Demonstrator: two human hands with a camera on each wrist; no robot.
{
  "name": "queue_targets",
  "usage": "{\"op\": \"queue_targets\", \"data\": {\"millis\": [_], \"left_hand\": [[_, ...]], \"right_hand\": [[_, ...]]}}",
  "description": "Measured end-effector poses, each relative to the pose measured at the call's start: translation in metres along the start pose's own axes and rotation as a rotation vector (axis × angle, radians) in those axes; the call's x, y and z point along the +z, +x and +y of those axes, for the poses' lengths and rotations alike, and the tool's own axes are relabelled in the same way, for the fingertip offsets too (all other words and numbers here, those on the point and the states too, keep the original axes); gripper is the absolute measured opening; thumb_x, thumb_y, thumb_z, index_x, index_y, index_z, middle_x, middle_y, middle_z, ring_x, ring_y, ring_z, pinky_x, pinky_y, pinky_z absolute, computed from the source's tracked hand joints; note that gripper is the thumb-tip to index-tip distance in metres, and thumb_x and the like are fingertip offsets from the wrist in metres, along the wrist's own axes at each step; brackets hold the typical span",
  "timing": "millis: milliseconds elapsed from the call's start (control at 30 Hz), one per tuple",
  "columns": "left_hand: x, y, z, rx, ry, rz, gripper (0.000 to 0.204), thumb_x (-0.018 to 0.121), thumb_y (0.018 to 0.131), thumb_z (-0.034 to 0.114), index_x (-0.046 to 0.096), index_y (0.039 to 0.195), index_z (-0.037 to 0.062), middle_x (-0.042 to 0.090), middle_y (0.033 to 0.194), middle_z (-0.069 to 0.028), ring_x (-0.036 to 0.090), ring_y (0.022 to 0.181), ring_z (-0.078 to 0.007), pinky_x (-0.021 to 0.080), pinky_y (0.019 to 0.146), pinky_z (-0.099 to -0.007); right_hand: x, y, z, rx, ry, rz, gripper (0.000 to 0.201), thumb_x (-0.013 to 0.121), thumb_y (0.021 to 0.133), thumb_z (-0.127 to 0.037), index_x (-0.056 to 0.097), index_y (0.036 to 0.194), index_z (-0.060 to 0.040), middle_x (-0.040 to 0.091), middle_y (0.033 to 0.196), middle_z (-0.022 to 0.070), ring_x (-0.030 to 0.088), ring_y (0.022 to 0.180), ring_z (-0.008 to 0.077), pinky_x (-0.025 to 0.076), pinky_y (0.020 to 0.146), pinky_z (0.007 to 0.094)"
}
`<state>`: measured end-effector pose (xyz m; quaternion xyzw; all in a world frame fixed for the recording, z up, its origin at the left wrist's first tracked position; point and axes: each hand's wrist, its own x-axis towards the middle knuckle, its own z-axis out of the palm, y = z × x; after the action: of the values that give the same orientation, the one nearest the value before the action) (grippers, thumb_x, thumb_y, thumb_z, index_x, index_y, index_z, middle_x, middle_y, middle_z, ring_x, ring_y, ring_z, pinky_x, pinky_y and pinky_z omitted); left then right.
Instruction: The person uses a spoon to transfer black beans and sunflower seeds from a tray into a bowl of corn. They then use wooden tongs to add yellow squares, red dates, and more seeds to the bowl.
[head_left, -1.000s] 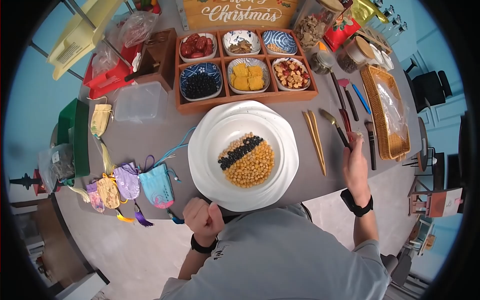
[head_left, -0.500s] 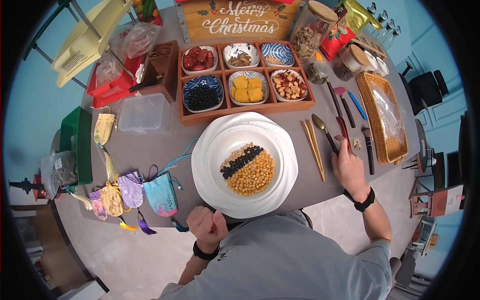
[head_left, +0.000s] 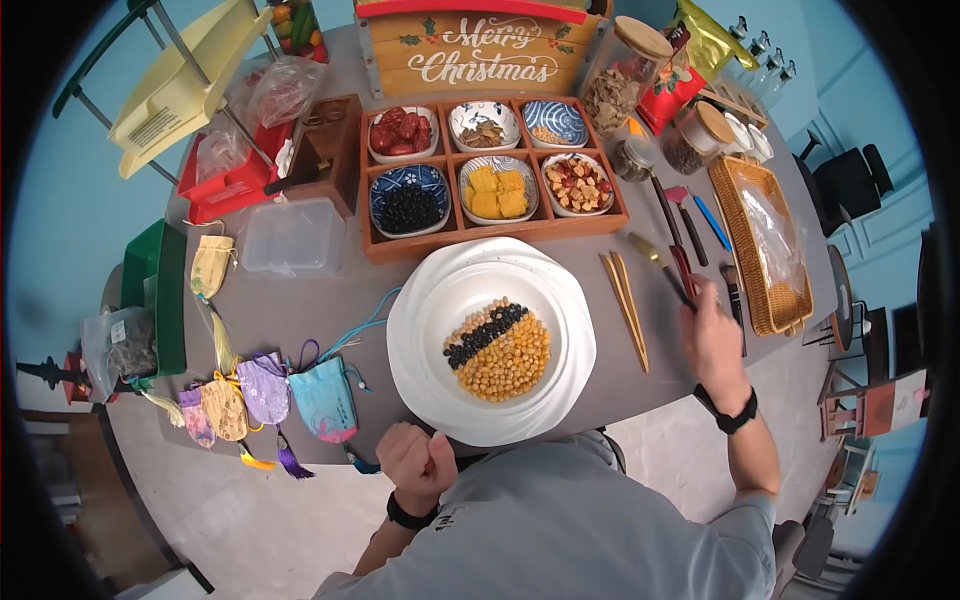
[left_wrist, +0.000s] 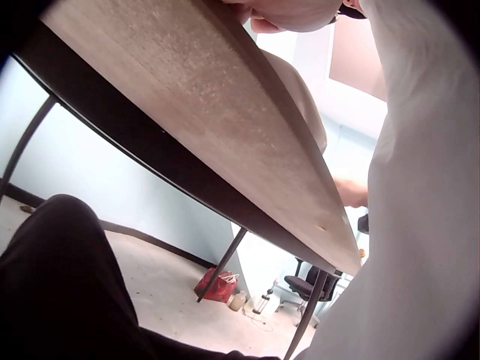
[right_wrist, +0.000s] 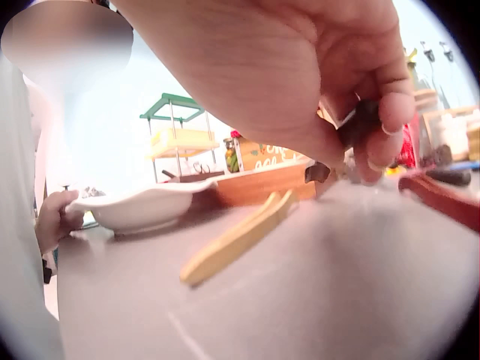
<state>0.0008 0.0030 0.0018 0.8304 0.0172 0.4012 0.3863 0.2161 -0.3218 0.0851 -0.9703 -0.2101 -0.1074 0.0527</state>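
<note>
In the head view my right hand (head_left: pixel 714 340) grips the dark handle of a spoon (head_left: pixel 645 247), whose brass-coloured bowl points away and left over the table. The right wrist view shows thumb and fingers pinching that dark handle (right_wrist: pixel 361 124). A pair of wooden tongs (head_left: pixel 627 312) lies left of this hand, and a reddish-brown utensil (head_left: pixel 682 268) lies beside the spoon. At the front table edge, my left hand (head_left: pixel 418 462) rests with curled fingers, holding nothing. Close to it stands a white bowl (head_left: pixel 410 350) with yellow, black and tan beans in bands.
Behind the bowl, a divided wooden tray (head_left: pixel 395 250) carries small dishes of food. Drawstring pouches (head_left: pixel 322 398) lie on the left near a clear plastic box (head_left: pixel 293 237). A wicker basket (head_left: pixel 765 290), brush (head_left: pixel 735 290), blue pen-like tool (head_left: pixel 711 222) and jars (head_left: pixel 697 135) stand or lie right.
The right hand has taken the spoon by its handle and tilts it up slightly. My left hand keeps its place. The head view has shifted a little.
</note>
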Motion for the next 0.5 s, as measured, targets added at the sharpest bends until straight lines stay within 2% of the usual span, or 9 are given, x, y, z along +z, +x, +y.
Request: {"op": "queue_targets", "data": {"millis": [67, 167, 233, 300, 433, 467, 500], "left_hand": [[0.0, 0.0, 0.001, -0.012, -0.013, -0.001, 0.041, 0.061, 0.081, -0.003, 0.03, 0.057, 0.0081, 0.032, 0.051, -0.0043, 0.033, 0.042, -0.0223, 0.023, 0.045, -0.0346], [0.0, 0.0, 0.001, -0.01, -0.035, 0.0, 0.041, 0.061, 0.081, -0.002, 0.031, 0.057, 0.0085, 0.032, 0.051, -0.004, 0.032, 0.041, -0.0219, 0.024, 0.045, -0.0346], [-0.001, 0.0, 0.0, -0.019, -0.035, -0.006, 0.041, 0.061, 0.082, -0.001, 0.031, 0.057, 0.0087, 0.032, 0.051, -0.0041, 0.032, 0.042, -0.0219, 0.024, 0.045, -0.0347], [-0.002, 0.0, 0.001, -0.026, -0.028, -0.006, 0.041, 0.061, 0.083, -0.001, 0.032, 0.057, 0.0088, 0.033, 0.051, -0.0041, 0.033, 0.042, -0.0219, 0.024, 0.045, -0.0348], [-0.005, -0.002, 0.002, -0.057, -0.011, -0.013, 0.041, 0.061, 0.085, 0.001, 0.033, 0.057, 0.0084, 0.034, 0.052, -0.0038, 0.034, 0.042, -0.0219, 0.025, 0.045, -0.0349], [-0.005, -0.002, 0.003, -0.069, -0.008, -0.019, 0.041, 0.061, 0.086, 0.002, 0.033, 0.057, 0.0083, 0.034, 0.052, -0.0036, 0.034, 0.043, -0.0218, 0.025, 0.045, -0.0349], [-0.006, -0.002, 0.003, -0.071, -0.004, -0.013, 0.041, 0.061, 0.087, 0.002, 0.034, 0.057, 0.0081, 0.035, 0.052, -0.0036, 0.035, 0.043, -0.0218, 0.025, 0.045, -0.0349]], "right_hand": [[-0.033, 0.013, -0.013, 0.024, 0.046, 0.097, 0.032, 0.066, 0.093, -0.003, 0.053, 0.122, -0.0058, 0.069, 0.087, 0.0176, 0.069, 0.072, 0.0382, 0.053, 0.06, 0.0456], [-0.061, 0.06, -0.036, -0.251, 0.07, 0.374, 0.025, 0.065, 0.095, -0.005, 0.053, 0.118, -0.0042, 0.069, 0.087, 0.0186, 0.069, 0.076, 0.0394, 0.053, 0.064, 0.047], [-0.071, 0.103, -0.056, -0.239, 0.082, 0.247, 0.021, 0.063, 0.096, -0.006, 0.053, 0.115, -0.0051, 0.069, 0.09, 0.02, 0.069, 0.081, 0.0407, 0.052, 0.066, 0.0488], [-0.052, 0.155, -0.062, -0.409, 0.047, 0.243, 0.018, 0.059, 0.099, -0.009, 0.051, 0.115, -0.0067, 0.069, 0.094, 0.02, 0.068, 0.084, 0.0411, 0.053, 0.067, 0.0494], [-0.012, 0.226, -0.078, -0.588, -0.122, 0.071, 0.026, 0.057, 0.091, -0.003, 0.048, 0.116, -0.0042, 0.071, 0.098, 0.0183, 0.071, 0.087, 0.0386, 0.058, 0.067, 0.0467], [-0.006, 0.235, -0.084, -0.603, -0.201, 0.058, 0.032, 0.059, 0.086, 0.001, 0.049, 0.116, -0.0012, 0.071, 0.1, 0.0188, 0.072, 0.088, 0.0363, 0.06, 0.067, 0.0443], [-0.001, 0.243, -0.089, -0.612, -0.211, 0.053, 0.028, 0.058, 0.088, -0.001, 0.049, 0.115, -0.0017, 0.071, 0.097, 0.0187, 0.072, 0.087, 0.0369, 0.059, 0.066, 0.045]]}}
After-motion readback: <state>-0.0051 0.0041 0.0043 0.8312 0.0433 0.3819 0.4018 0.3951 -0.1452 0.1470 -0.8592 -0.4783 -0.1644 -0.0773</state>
